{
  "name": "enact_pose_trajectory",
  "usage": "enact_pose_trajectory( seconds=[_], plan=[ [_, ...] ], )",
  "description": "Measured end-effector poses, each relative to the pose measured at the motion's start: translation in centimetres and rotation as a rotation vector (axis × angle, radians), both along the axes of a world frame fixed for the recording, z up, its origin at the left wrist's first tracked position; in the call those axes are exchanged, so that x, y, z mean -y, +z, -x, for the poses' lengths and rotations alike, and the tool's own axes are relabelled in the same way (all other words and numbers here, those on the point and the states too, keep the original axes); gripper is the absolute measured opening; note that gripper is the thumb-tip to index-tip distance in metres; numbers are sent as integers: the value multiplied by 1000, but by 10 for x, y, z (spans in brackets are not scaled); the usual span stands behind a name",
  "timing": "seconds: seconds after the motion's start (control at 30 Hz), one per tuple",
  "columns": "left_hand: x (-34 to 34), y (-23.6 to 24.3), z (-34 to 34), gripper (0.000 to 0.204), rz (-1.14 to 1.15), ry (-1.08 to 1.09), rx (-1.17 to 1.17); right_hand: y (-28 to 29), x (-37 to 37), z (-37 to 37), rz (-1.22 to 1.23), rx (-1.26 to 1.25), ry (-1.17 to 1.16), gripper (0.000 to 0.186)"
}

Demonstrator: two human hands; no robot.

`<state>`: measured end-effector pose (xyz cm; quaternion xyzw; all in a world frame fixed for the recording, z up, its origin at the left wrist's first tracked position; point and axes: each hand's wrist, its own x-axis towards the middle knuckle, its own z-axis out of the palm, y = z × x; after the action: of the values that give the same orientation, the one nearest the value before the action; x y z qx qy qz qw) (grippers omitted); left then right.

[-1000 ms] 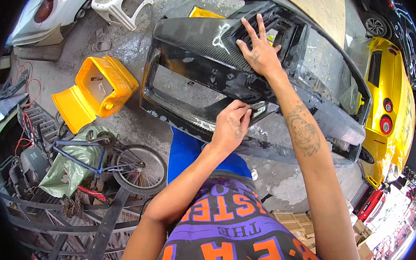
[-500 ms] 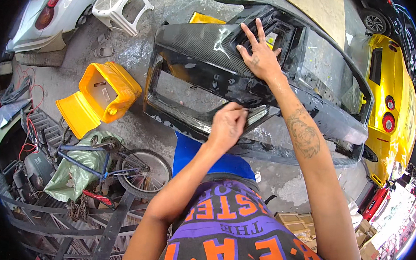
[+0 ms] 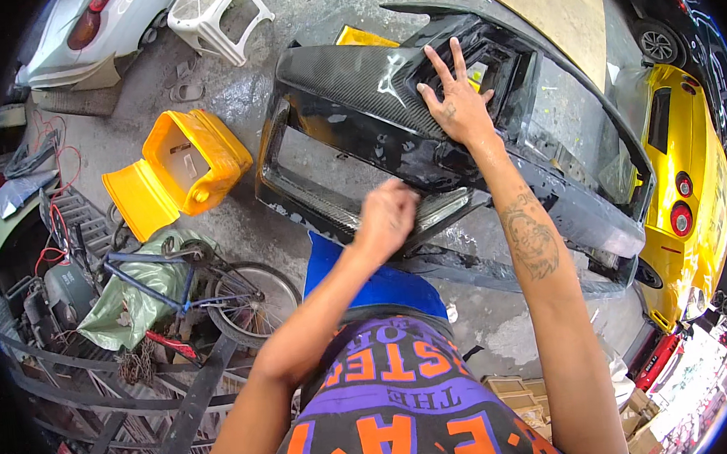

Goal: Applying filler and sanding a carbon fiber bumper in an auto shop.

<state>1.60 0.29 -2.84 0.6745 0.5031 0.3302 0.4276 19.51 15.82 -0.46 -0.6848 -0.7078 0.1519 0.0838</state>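
Note:
A large black car body panel with carbon-fibre weave and window-like openings lies in front of me. My left hand is curled with its fingers together on the panel's near strip, beside the glossy slanted edge. Whatever those fingers hold, if anything, is hidden under them. Farther off, my right hand rests on the panel with fingers spread, beside the recessed opening. It grips nothing.
At the left an orange-yellow plastic container lies open, near a white stool. A bicycle and green plastic sheet are near left. A yellow car stands at right, a white car far left.
My left hand has slid a little to the left along the panel's near strip. The right hand stays spread on the same spot. The whole view has shifted slightly.

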Motion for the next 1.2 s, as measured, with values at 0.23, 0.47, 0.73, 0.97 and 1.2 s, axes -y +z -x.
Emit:
enact_pose_trajectory(
  seconds=[0.23, 0.47, 0.73, 0.97, 1.2],
  plan=[
    [1, -21, 15, 12, 55, 74, -103, 9, -2, 13, 30, 0, 16, 70],
    [-2, -2, 32, 12, 114, 27, -114, 8, -1, 7, 21, -27, 3, 70],
    [10, -8, 37, 12, 113, 66, -107, 8, -2, 8, 21, -45, 6, 70],
    [6, 0, 36, 11, 70, -6, -83, 6, -1, 7, -2, -11, 5, 69],
    [6, 3, 21, 14, -26, 11, -19, 8, 0, 4, 31, -38, -3, 68]
  ],
)
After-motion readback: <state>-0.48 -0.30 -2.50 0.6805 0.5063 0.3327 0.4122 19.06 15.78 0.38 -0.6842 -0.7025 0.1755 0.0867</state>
